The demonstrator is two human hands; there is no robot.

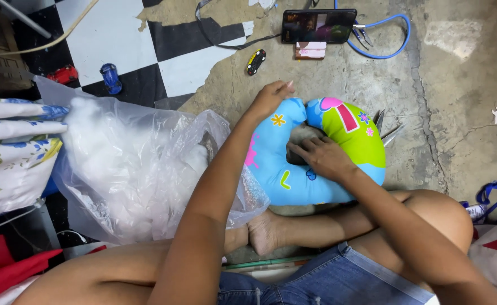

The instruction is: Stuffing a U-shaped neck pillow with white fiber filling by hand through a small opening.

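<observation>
No writing could be read: the neck pillow [322,152] bore only coloured shapes and flowers, and the phone [318,25] screen was blurred.

Up top, a phone [318,25] stands propped on the cracked concrete floor [451,101], blue cable [392,35] looping beside it. A yellow-and-black toy car [255,61] sits nearby; blue toy car [111,77] and red toy car [62,74] rest on checkered tiles [118,51]. Floral fabric [11,152] is folded at far left, and red cloth [3,262] lies below.
</observation>
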